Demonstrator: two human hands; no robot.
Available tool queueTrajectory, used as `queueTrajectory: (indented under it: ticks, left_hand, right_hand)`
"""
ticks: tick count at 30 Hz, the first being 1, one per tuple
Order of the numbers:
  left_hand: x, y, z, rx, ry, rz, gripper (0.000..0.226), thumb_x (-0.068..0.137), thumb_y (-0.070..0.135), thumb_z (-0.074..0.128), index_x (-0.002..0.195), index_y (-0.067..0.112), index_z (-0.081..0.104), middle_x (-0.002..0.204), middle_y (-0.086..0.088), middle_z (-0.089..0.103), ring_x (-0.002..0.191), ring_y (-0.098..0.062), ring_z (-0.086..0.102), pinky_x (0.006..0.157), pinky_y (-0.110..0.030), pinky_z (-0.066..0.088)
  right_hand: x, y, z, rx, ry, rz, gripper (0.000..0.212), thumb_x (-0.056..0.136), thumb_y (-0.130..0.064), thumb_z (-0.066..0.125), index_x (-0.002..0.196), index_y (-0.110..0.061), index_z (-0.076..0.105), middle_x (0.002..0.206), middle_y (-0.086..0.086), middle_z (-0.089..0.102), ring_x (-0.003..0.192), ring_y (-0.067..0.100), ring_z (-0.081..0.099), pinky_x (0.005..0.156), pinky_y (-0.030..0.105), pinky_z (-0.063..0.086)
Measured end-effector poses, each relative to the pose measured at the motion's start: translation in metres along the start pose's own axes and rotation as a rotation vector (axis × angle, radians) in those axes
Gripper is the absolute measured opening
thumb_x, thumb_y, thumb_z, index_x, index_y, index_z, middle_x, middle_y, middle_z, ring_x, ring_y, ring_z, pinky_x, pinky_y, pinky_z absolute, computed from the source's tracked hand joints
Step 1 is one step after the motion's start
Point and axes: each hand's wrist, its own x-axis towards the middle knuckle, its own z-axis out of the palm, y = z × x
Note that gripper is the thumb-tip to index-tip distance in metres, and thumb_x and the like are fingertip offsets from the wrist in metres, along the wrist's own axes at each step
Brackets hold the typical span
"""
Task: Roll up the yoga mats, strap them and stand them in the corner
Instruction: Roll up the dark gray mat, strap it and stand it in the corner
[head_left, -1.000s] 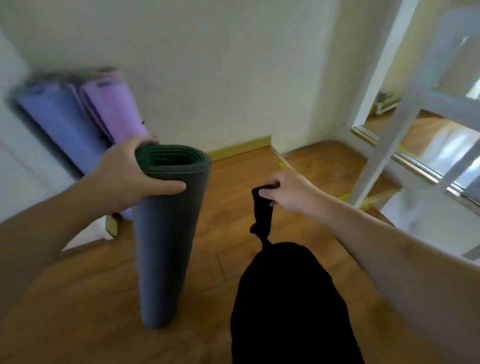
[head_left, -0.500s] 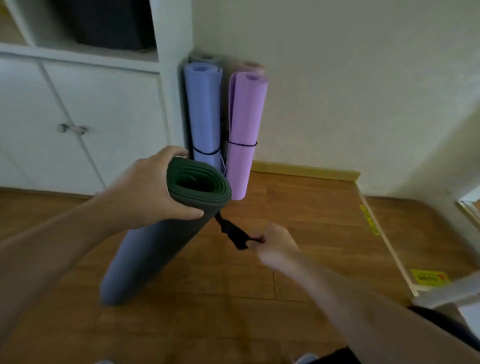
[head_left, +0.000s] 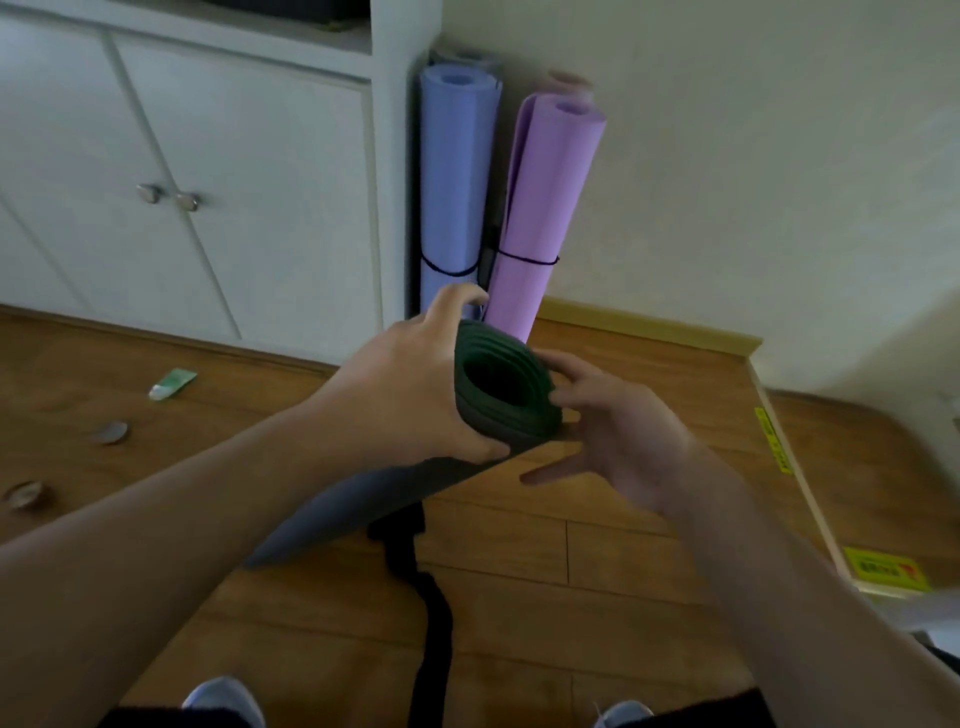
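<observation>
The dark green mat, rolled up, is leaning at a slant over the wooden floor, its lower end resting on the boards and its upper end lifted just in front of the corner. The left hand is grasping this upper end, with the fingers curled over the far side of the roll and the thumb pressing underneath. The right hand is hovering just beside the open end with the fingers spread and relaxed, holding nothing. The black strap is hanging from under the roll and lying loose along the floor toward the person's feet. In the corner, the blue mat and the purple mat are standing upright, each one with a thin dark band around it. The risk I am seeing is that the green roll is not yet strapped, so it may loosen and open if the left grip slips; the loose strap could also catch under a shoe. Compared with half a second ago, the right hand is no longer pinching the strap and has come up to the mat's end, while the strap has dropped to the floor.
</observation>
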Motion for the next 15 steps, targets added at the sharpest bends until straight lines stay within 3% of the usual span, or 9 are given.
queueTrajectory:
  ticks: [2, 4, 7, 9, 11, 13, 15]
  left_hand:
    - [-0.001, 0.002, 0.006, 0.010, -0.008, 0.019, 0.128, 0.053, 0.065, 0.094, 0.152, 0.032, 0.020, 0.118, 0.017, 0.064, 0.102, -0.003, 0.061, 0.088, -0.026, 0.052]
    - [-0.004, 0.006, 0.014, 0.021, -0.011, 0.025, 0.128, 0.054, 0.065, 0.094, 0.152, 0.034, 0.018, 0.122, 0.017, 0.063, 0.104, -0.004, 0.062, 0.088, -0.027, 0.054]
    - [-0.008, 0.016, 0.030, 0.049, -0.023, 0.037, 0.126, 0.058, 0.062, 0.094, 0.152, 0.035, 0.015, 0.124, 0.018, 0.060, 0.101, 0.000, 0.058, 0.080, -0.016, 0.047]
    - [-0.010, 0.021, 0.039, 0.054, -0.012, 0.052, 0.123, 0.060, 0.061, 0.093, 0.152, 0.033, 0.016, 0.124, 0.019, 0.058, 0.098, 0.002, 0.053, 0.072, -0.007, 0.039]
    - [-0.013, 0.025, 0.044, 0.054, 0.005, 0.060, 0.122, 0.060, 0.062, 0.093, 0.151, 0.033, 0.017, 0.120, 0.022, 0.051, 0.098, 0.003, 0.049, 0.068, -0.004, 0.036]
    - [-0.014, 0.028, 0.049, 0.034, 0.027, 0.077, 0.120, 0.060, 0.062, 0.093, 0.151, 0.032, 0.021, 0.119, 0.024, 0.045, 0.101, 0.004, 0.048, 0.073, -0.007, 0.037]
    - [-0.016, 0.031, 0.055, -0.009, 0.040, 0.121, 0.114, 0.061, 0.060, 0.094, 0.149, 0.031, 0.027, 0.123, 0.025, 0.048, 0.106, 0.005, 0.050, 0.079, -0.006, 0.040]
  right_hand:
    - [-0.009, -0.011, 0.001, -0.126, -0.032, -0.016, 0.048, 0.084, -0.015, 0.065, 0.129, -0.031, 0.072, 0.130, 0.007, 0.072, 0.114, 0.039, 0.071, 0.083, 0.063, 0.062]
    - [-0.008, -0.010, 0.008, -0.375, 0.076, -0.059, 0.046, 0.088, -0.012, 0.067, 0.124, -0.041, 0.069, 0.125, -0.001, 0.072, 0.109, 0.032, 0.073, 0.079, 0.060, 0.064]
    - [-0.008, -0.005, 0.022, -0.662, 0.165, -0.135, 0.045, 0.092, -0.017, 0.066, 0.119, -0.052, 0.061, 0.110, -0.007, 0.072, 0.086, 0.025, 0.076, 0.066, 0.057, 0.065]
    - [-0.007, 0.000, 0.019, -0.690, 0.182, -0.173, 0.041, 0.093, -0.023, 0.071, 0.121, -0.052, 0.061, 0.106, -0.011, 0.072, 0.080, 0.023, 0.077, 0.060, 0.053, 0.065]
    - [-0.006, 0.004, 0.011, -0.723, 0.181, -0.192, 0.044, 0.093, -0.026, 0.075, 0.123, -0.055, 0.061, 0.111, -0.017, 0.071, 0.090, 0.017, 0.076, 0.067, 0.047, 0.067]
    - [-0.003, 0.009, 0.005, -0.827, 0.196, -0.230, 0.049, 0.092, -0.026, 0.075, 0.128, -0.056, 0.059, 0.116, -0.021, 0.070, 0.104, 0.007, 0.070, 0.085, 0.034, 0.062]
    - [0.000, 0.016, 0.004, -0.920, 0.243, -0.293, 0.048, 0.093, -0.020, 0.071, 0.129, -0.050, 0.060, 0.116, -0.020, 0.069, 0.106, 0.001, 0.065, 0.086, 0.020, 0.052]
